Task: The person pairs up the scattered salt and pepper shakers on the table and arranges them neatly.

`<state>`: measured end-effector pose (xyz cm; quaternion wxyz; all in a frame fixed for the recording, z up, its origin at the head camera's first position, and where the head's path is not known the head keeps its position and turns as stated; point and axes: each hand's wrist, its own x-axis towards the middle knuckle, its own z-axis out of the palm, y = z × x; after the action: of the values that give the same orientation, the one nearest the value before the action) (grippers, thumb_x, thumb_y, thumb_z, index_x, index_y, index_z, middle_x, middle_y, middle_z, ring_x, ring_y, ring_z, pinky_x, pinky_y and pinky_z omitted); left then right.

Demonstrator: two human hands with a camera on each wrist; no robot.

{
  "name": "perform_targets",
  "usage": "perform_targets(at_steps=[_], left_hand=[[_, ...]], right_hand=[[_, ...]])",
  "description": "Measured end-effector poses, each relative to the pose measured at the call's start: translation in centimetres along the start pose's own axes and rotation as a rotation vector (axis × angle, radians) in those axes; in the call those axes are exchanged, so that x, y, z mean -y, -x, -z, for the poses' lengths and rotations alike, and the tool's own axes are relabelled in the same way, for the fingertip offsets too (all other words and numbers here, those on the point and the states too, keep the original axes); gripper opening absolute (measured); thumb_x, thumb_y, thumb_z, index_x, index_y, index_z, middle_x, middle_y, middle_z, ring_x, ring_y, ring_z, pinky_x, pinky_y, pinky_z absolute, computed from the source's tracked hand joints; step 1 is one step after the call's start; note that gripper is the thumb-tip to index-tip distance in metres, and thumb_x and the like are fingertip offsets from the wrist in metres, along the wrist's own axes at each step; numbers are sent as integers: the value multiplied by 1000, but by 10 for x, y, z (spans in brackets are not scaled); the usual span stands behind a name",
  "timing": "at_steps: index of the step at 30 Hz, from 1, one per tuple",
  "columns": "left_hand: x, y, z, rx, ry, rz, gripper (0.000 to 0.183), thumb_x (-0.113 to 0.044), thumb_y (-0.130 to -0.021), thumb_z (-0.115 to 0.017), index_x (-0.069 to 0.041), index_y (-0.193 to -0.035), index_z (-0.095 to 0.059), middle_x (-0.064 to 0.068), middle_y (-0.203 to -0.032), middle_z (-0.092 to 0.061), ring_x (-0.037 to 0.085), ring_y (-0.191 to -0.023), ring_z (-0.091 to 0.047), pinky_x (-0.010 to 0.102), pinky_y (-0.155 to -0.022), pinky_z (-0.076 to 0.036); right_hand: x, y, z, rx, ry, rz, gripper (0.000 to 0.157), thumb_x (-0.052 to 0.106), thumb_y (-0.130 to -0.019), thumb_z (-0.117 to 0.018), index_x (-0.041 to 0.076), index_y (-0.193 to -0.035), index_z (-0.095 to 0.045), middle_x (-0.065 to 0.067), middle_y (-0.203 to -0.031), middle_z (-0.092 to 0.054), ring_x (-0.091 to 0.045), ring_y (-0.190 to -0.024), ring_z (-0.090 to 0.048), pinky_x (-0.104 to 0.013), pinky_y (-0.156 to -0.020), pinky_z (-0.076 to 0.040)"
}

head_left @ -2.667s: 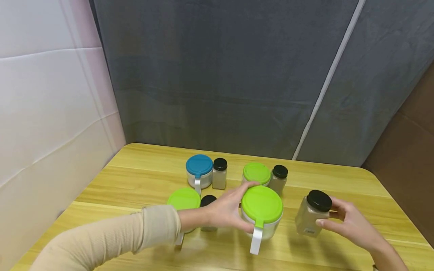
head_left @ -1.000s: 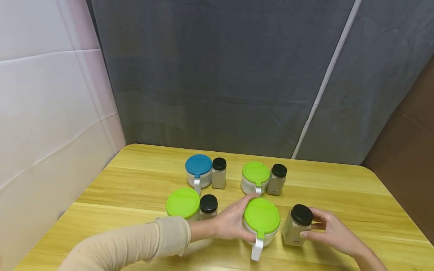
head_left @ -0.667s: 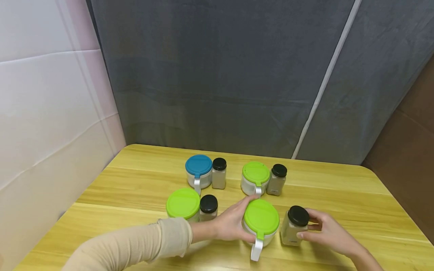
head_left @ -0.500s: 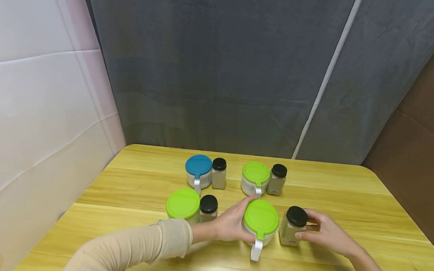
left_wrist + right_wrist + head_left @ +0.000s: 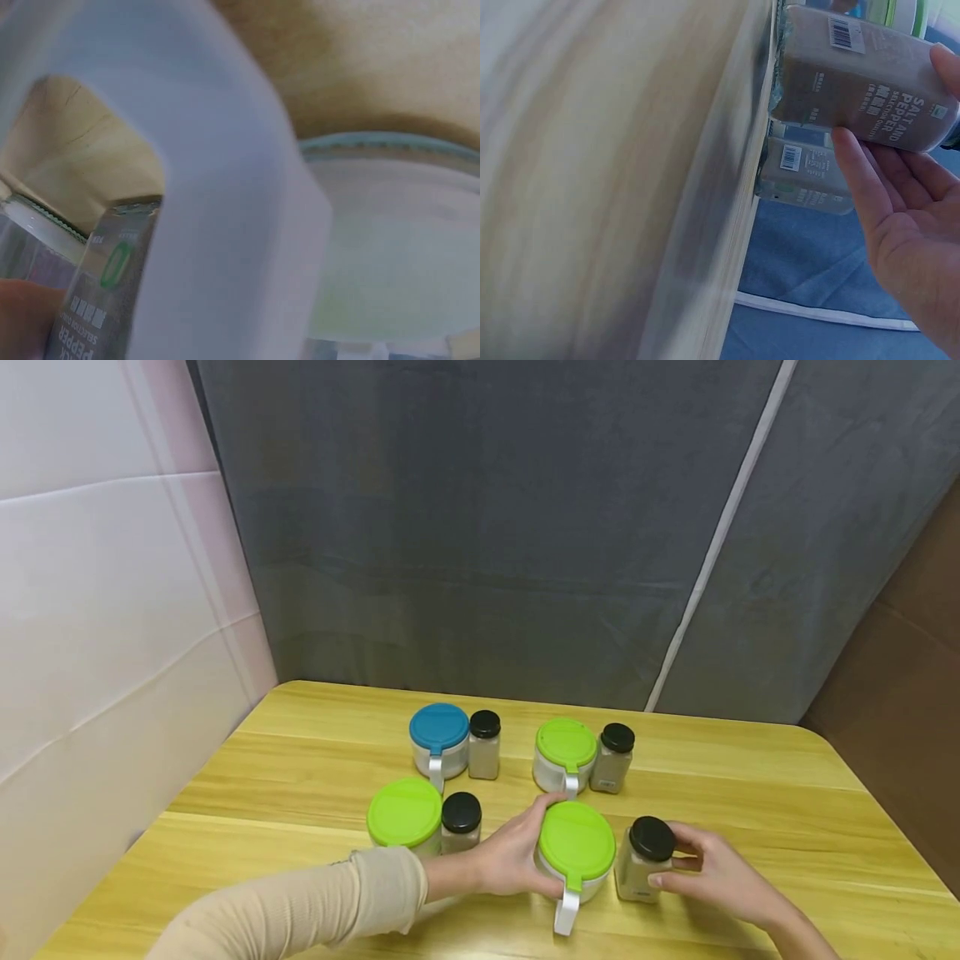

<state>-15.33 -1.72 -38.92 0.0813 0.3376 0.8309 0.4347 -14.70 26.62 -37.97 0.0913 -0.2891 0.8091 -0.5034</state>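
Note:
My left hand (image 5: 513,856) holds a clear seasoning canister (image 5: 577,843) by its left side, thumb in front. The canister has a lime-green lid and a white handle (image 5: 225,172), which fills much of the left wrist view. To its right, my right hand (image 5: 720,872) grips a square spice jar (image 5: 641,872) with a black lid. In the right wrist view, that jar reads "Salt and Pepper" (image 5: 862,82), and its base is at the tabletop. Jar and canister stand upright, close side by side; whether they touch, I cannot tell.
Behind stand a blue-lidded canister (image 5: 439,731) with a black-lidded jar (image 5: 484,747), and a green-lidded canister (image 5: 566,747) with another jar (image 5: 612,760). Left of my left hand are a green-lidded canister (image 5: 405,812) and a jar (image 5: 461,817), partly covered by my forearm. A grey curtain (image 5: 487,527) hangs behind the table.
Canister and jar both came down from a raised position onto the table. Over the last second, the right hand slid the jar left, closer to the canister, while the left hand stayed nearly still.

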Motion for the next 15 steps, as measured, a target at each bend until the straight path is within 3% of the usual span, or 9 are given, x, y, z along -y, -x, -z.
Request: perform_targets(at_steps=[6,15], left_hand=[[0,0,0,7,-1,14,96,-22,-63,-77,-10,-137,-16,0,-123,-42,12,-113,-40,31,-95,-30],[0,1,0,-4,-41,-20,97,-24,-66,-75,-9,-139,-13,3,-126,-34,13,-113,-38,32,-95,-30]], right_hand=[[-3,-1,-1,-6,-7,18,46,6,-77,-68,-10,-115,-47,-18,-108,-53,-8,-96,-54,-29,-77,-46],[-4,-5,-4,-3,-33,-7,51,8,-76,-68,-12,-117,-45,-27,-112,-49,-8,-96,-53,-25,-78,-45]])
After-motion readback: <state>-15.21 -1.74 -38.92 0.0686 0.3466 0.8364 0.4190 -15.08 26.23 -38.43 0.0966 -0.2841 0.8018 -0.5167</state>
